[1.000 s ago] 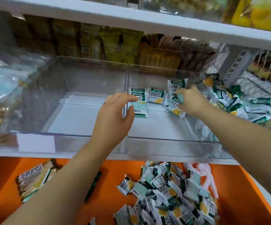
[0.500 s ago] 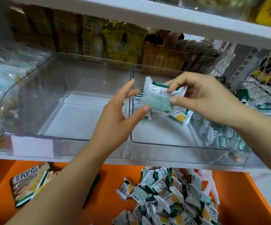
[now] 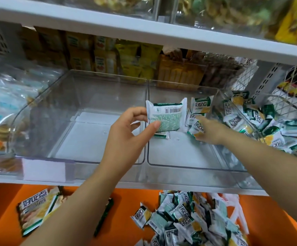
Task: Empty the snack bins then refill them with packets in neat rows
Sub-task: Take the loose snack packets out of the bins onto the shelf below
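1. Head view: the left grip (image 3: 126,132) pinches one snack packet (image 3: 165,116) between thumb and fingertips and holds it upright above the wall shared by the two clear bins.
2. That packet shows its back: white wrapper, crimped side edges, a pale green speckled panel, a dark green band and a barcode along the top.
3. The right grip (image 3: 209,130) reaches into the right bin (image 3: 179,153), just right of the held packet. Its fingers are buried among a few packets (image 3: 201,103) leaning at the bin's back, so I cannot tell whether they hold any.
4. Another packet (image 3: 160,134) lies flat on the bin floor directly under the left grip's packet.
5. The left bin (image 3: 37,96) stands to the left of the left grip, with a white label (image 3: 42,169) on its front.
6. Beyond the right grip, a wire basket (image 3: 286,103) holds more of the same green, white and yellow packets.
7. Both bins sit on a white shelf (image 3: 90,180); a second shelf (image 3: 162,34) runs above both grips, and yellow and brown packs (image 3: 137,63) line the back.
8. Below both forearms, an orange surface (image 3: 135,197) carries a loose heap of packets (image 3: 188,222) and, under the left arm, a larger bag (image 3: 35,210).
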### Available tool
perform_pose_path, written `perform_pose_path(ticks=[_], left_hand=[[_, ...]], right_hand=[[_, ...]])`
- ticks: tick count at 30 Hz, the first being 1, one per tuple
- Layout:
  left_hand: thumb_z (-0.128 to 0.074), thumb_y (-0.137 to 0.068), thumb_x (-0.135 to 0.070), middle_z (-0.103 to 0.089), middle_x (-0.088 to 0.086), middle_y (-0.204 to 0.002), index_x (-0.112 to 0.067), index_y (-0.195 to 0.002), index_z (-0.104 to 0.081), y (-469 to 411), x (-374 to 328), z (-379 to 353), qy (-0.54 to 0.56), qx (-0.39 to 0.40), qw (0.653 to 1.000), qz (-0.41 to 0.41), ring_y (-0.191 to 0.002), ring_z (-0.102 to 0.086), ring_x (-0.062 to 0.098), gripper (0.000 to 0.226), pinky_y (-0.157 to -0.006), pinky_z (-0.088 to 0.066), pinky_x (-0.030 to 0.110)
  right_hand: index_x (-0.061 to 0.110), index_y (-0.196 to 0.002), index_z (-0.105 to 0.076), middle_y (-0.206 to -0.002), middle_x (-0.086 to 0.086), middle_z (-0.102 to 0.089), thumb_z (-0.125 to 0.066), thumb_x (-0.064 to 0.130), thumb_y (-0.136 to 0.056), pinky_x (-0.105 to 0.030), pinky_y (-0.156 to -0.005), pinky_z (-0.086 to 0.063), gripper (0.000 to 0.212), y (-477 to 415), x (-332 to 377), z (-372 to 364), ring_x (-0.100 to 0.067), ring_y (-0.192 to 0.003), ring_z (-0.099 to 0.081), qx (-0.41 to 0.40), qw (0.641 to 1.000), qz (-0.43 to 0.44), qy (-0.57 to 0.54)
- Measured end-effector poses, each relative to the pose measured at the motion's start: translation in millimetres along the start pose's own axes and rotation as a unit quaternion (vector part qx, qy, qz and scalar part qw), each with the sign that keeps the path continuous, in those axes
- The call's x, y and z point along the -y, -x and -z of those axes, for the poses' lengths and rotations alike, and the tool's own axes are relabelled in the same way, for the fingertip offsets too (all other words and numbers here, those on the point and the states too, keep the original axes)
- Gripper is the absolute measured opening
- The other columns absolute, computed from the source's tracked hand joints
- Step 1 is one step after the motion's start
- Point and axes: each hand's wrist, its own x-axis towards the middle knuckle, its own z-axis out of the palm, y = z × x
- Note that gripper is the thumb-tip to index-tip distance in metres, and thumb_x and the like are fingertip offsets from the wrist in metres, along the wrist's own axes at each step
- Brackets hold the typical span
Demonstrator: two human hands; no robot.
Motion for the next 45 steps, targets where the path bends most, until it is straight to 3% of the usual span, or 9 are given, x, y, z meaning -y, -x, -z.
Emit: perform_pose_path(ticks=[8, 13, 17, 20, 27, 31, 37, 41, 45], left_hand=[[-0.071, -0.083, -0.028, -0.069, -0.003, -0.097, -0.027, -0.110, -0.060, -0.7, 1.0, 3.4, 0.025, -0.035, 0.999, -0.010, -0.098, -0.067, 0.016, 0.029, -0.090, -0.054, 0.037], [-0.064, -0.086, -0.015, -0.070, -0.003, -0.097, -0.020, -0.108, -0.059, 0.5, -4.8, 0.8, 0.046, -0.046, 0.998, -0.008, -0.089, -0.070, 0.005, 0.023, -0.073, -0.053, 0.014], [-0.063, -0.089, -0.012, -0.069, -0.007, -0.102, -0.016, -0.109, -0.058, 1.9, -6.5, 0.4, 0.048, -0.064, 0.997, 0.003, -0.086, -0.070, 0.001, 0.021, -0.067, -0.052, 0.011], [-0.062, -0.090, -0.012, -0.069, -0.009, -0.101, -0.019, -0.107, -0.057, 1.8, -7.6, -0.1, 0.034, -0.065, 0.997, -0.008, -0.086, -0.069, 0.000, 0.019, -0.066, -0.052, 0.011], [-0.066, -0.087, -0.030, -0.059, -0.017, -0.103, -0.034, -0.107, -0.054, 18.7, -19.0, -1.7, -0.127, -0.115, 0.974, -0.150, -0.092, -0.059, 0.000, 0.024, -0.077, -0.047, 0.009], [-0.061, -0.085, -0.029, -0.056, -0.017, -0.102, -0.029, -0.111, -0.055, 62.6, -22.9, -19.9, -0.141, -0.001, 0.966, -0.219, -0.093, -0.058, 0.002, 0.027, -0.080, -0.047, 0.013], [-0.065, -0.086, -0.039, -0.059, -0.019, -0.099, -0.030, -0.112, -0.060, 134.1, 45.8, -67.0, -0.186, 0.219, 0.958, 0.019, -0.087, -0.058, -0.005, 0.028, -0.072, -0.044, 0.011], [-0.061, -0.092, -0.033, -0.063, -0.003, -0.110, -0.021, -0.124, -0.057, 150.9, 81.6, -107.6, -0.195, 0.282, 0.922, 0.180, -0.088, -0.060, 0.003, 0.035, -0.077, -0.052, 0.022], [-0.056, -0.095, -0.029, -0.052, -0.009, -0.128, -0.026, -0.133, -0.050, 149.5, 70.9, -122.7, -0.255, 0.289, 0.913, 0.131, -0.114, -0.051, 0.005, 0.038, -0.093, -0.040, 0.017]], right_hand=[[0.019, -0.121, -0.053, -0.095, -0.007, -0.067, -0.064, 0.003, -0.081, -0.034, -0.075, -0.054, 0.044, 4.0, -2.0, -11.7, -0.026, -0.085, -0.063, -0.004, 1.000, 0.019, 0.005], [0.019, -0.134, -0.048, -0.088, 0.003, -0.055, -0.064, 0.008, -0.085, -0.014, -0.057, -0.037, 0.053, 18.4, 1.6, -14.0, -0.017, -0.084, -0.052, 0.035, 0.995, 0.087, -0.019], [0.021, -0.131, -0.049, -0.121, -0.005, -0.047, -0.076, 0.030, -0.078, -0.022, -0.089, -0.042, 0.060, 16.8, 5.4, -18.8, -0.021, -0.111, -0.050, 0.038, 0.994, 0.099, -0.011], [0.018, -0.120, -0.052, -0.121, -0.004, -0.053, -0.078, 0.025, -0.075, -0.026, -0.084, -0.044, 0.052, 17.2, 8.1, -19.4, -0.020, -0.104, -0.053, 0.037, 0.995, 0.096, -0.016], [0.026, -0.102, -0.050, -0.101, 0.005, -0.057, -0.077, 0.023, -0.076, -0.028, -0.066, -0.040, 0.037, 85.9, 7.3, 18.0, -0.014, -0.081, -0.056, -0.163, 0.965, 0.146, -0.142], [0.032, -0.101, -0.049, -0.101, 0.013, -0.051, -0.073, 0.023, -0.075, -0.012, -0.071, -0.041, 0.036, 163.9, -12.4, 19.0, -0.001, -0.085, -0.055, -0.223, 0.925, 0.197, -0.236], [0.046, -0.096, -0.046, -0.102, 0.017, -0.053, -0.061, 0.044, -0.064, -0.027, -0.074, -0.047, 0.035, 217.6, -87.2, -69.9, -0.014, -0.082, -0.057, -0.068, 0.968, 0.113, -0.214], [0.037, -0.101, -0.050, -0.104, 0.006, -0.052, -0.070, 0.016, -0.073, -0.006, -0.070, -0.033, 0.040, 217.0, -112.0, -115.3, 0.006, -0.078, -0.046, 0.070, 0.982, 0.115, -0.136], [0.031, -0.126, -0.049, -0.120, 0.012, -0.046, -0.070, 0.028, -0.082, -0.013, -0.082, -0.037, 0.049, 211.9, -113.9, -108.6, 0.002, -0.100, -0.049, 0.080, 0.983, 0.104, -0.130]])
